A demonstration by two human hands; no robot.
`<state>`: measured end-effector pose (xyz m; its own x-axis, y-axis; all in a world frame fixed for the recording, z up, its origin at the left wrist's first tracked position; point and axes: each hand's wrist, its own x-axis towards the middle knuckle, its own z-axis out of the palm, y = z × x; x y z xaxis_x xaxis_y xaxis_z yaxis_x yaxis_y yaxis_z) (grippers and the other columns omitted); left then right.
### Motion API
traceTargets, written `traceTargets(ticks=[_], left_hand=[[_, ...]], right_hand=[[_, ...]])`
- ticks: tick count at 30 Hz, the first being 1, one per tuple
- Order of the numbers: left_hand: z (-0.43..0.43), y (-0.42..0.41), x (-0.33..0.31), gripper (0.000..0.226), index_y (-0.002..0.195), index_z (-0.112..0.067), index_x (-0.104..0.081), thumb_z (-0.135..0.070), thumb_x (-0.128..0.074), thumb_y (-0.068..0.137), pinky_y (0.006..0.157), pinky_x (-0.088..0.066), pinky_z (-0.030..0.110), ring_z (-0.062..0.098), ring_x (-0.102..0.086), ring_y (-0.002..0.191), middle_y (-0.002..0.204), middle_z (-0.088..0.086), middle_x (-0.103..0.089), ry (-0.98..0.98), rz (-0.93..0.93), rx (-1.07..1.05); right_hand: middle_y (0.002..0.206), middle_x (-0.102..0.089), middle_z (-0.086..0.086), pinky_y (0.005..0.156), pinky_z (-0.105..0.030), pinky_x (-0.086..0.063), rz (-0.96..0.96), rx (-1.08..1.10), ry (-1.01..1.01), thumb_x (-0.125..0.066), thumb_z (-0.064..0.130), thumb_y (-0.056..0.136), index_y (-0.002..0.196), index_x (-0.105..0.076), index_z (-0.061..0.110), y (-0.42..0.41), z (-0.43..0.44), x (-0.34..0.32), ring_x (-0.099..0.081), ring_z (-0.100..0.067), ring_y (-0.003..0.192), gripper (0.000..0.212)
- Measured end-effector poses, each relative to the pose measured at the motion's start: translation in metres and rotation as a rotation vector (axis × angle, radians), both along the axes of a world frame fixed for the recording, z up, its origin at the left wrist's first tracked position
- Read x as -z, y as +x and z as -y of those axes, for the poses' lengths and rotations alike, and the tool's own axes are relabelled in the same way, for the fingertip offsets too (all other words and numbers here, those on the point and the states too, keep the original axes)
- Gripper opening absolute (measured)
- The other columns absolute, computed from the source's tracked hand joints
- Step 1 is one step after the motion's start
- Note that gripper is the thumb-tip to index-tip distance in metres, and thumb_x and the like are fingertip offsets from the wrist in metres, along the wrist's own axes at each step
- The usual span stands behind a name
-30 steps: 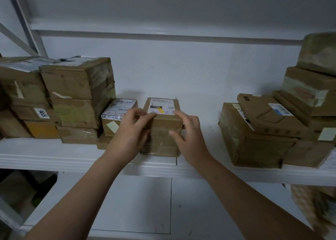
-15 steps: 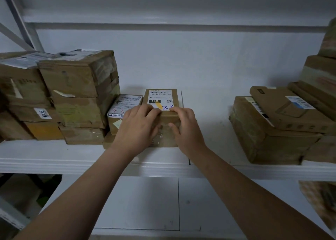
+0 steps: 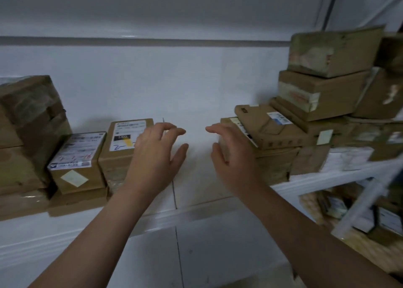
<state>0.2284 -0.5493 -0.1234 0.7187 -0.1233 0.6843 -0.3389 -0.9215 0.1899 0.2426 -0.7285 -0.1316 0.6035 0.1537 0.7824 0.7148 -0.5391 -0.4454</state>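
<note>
A small brown cardboard box (image 3: 122,156) with a white label marked in yellow stands on the white shelf (image 3: 196,178), pushed against another labelled box (image 3: 76,163). My left hand (image 3: 157,156) hovers just right of it with relaxed fingers and holds nothing. My right hand (image 3: 233,156) hangs empty over the bare middle of the shelf, close to the low box stack (image 3: 272,148) on the right. The two hands are about a hand's width apart.
Tall taped cartons (image 3: 28,135) are piled at the shelf's left end. Several stacked boxes (image 3: 322,91) fill the right end. A white back wall closes the shelf. Below, a lower shelf at the right holds more parcels (image 3: 340,207).
Both hands have let go of the labelled box, which now stands beside the left boxes, and have drawn off to its right. The view has swung to the right.
</note>
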Motion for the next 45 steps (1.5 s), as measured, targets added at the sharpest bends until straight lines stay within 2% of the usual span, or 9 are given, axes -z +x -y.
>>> traceTargets(ticks=[8, 15, 20, 24, 27, 30, 33, 41, 45], left_hand=[[0.129, 0.022, -0.008, 0.054, 0.134, -0.013, -0.051, -0.033, -0.065, 0.086, 0.104, -0.039, 0.040, 0.027, -0.048, 0.124, 0.136, 0.010, -0.050, 0.018, -0.105, 0.266], [0.199, 0.051, -0.008, 0.070, 0.152, -0.015, -0.017, -0.048, -0.043, 0.095, 0.118, -0.002, 0.044, 0.023, -0.012, 0.147, 0.159, 0.007, -0.018, 0.502, -0.182, 0.140], [0.216, 0.043, 0.006, 0.046, 0.127, -0.011, -0.053, -0.028, -0.062, 0.085, 0.115, -0.018, 0.051, 0.033, -0.053, 0.115, 0.121, 0.012, -0.057, 0.384, -0.095, 0.033], [0.222, 0.035, 0.012, 0.041, 0.099, -0.013, -0.067, -0.029, -0.081, 0.064, 0.086, -0.049, 0.047, 0.032, -0.059, 0.077, 0.084, 0.011, -0.058, 0.371, -0.010, -0.096], [0.225, 0.028, 0.004, 0.038, 0.118, -0.019, -0.062, -0.035, -0.066, 0.084, 0.081, -0.043, 0.040, 0.031, -0.054, 0.091, 0.101, 0.012, -0.054, 0.349, -0.032, -0.074], [0.230, 0.031, -0.001, 0.051, 0.142, -0.019, -0.039, -0.035, -0.051, 0.095, 0.099, -0.037, 0.037, 0.029, -0.042, 0.126, 0.141, 0.011, -0.040, 0.369, -0.109, 0.013], [0.241, 0.035, -0.001, 0.059, 0.149, -0.016, -0.024, -0.034, -0.046, 0.097, 0.112, -0.026, 0.036, 0.026, -0.031, 0.139, 0.153, 0.008, -0.030, 0.412, -0.145, 0.027], [0.241, 0.046, -0.002, 0.041, 0.129, -0.015, -0.050, -0.039, -0.043, 0.097, 0.095, -0.033, 0.037, 0.026, -0.050, 0.116, 0.128, 0.006, -0.054, 0.497, -0.074, -0.079], [0.224, 0.040, -0.017, 0.034, 0.103, -0.011, -0.065, -0.034, -0.046, 0.087, 0.076, -0.034, 0.035, 0.030, -0.061, 0.087, 0.095, 0.008, -0.068, 0.492, 0.135, -0.074]], right_hand=[[0.122, -0.058, -0.006, 0.098, -0.045, -0.044, -0.112, 0.358, -0.126, -0.053, 0.013, 0.084, 0.117, -0.060, 0.014, 0.001, 0.132, 0.012, -0.051, -0.024, 0.115, 0.033], [0.130, -0.052, -0.013, 0.101, -0.051, -0.041, -0.227, 0.404, -0.171, -0.060, 0.014, 0.082, 0.123, -0.059, 0.011, 0.004, 0.181, 0.019, -0.047, -0.033, 0.121, 0.041], [0.139, -0.044, -0.007, 0.108, -0.042, -0.033, -0.276, 0.321, -0.175, -0.061, 0.013, 0.085, 0.130, -0.054, 0.015, 0.000, 0.198, 0.017, -0.037, -0.025, 0.130, 0.045], [0.136, -0.044, -0.005, 0.106, -0.039, -0.035, -0.278, 0.257, -0.164, -0.060, 0.012, 0.085, 0.130, -0.054, 0.016, -0.004, 0.205, 0.017, -0.038, -0.024, 0.127, 0.045], [0.135, -0.044, -0.004, 0.106, -0.039, -0.036, -0.287, 0.216, -0.155, -0.059, 0.013, 0.086, 0.130, -0.053, 0.016, -0.005, 0.206, 0.016, -0.038, -0.023, 0.125, 0.045], [0.133, -0.046, -0.004, 0.105, -0.042, -0.037, -0.300, 0.191, -0.125, -0.059, 0.014, 0.085, 0.129, -0.053, 0.017, -0.004, 0.207, 0.016, -0.040, -0.024, 0.123, 0.045], [0.131, -0.048, -0.004, 0.103, -0.043, -0.039, -0.295, 0.199, -0.098, -0.058, 0.014, 0.084, 0.128, -0.055, 0.017, -0.002, 0.210, 0.015, -0.041, -0.024, 0.122, 0.044], [0.135, -0.046, -0.006, 0.102, -0.036, -0.036, -0.293, 0.260, -0.141, -0.058, 0.012, 0.085, 0.131, -0.053, 0.013, 0.009, 0.223, 0.015, -0.041, -0.023, 0.125, 0.046], [0.136, -0.045, -0.006, 0.102, -0.033, -0.035, -0.306, 0.236, -0.145, -0.057, 0.013, 0.087, 0.133, -0.051, 0.013, 0.011, 0.231, 0.020, -0.040, -0.021, 0.125, 0.046]])
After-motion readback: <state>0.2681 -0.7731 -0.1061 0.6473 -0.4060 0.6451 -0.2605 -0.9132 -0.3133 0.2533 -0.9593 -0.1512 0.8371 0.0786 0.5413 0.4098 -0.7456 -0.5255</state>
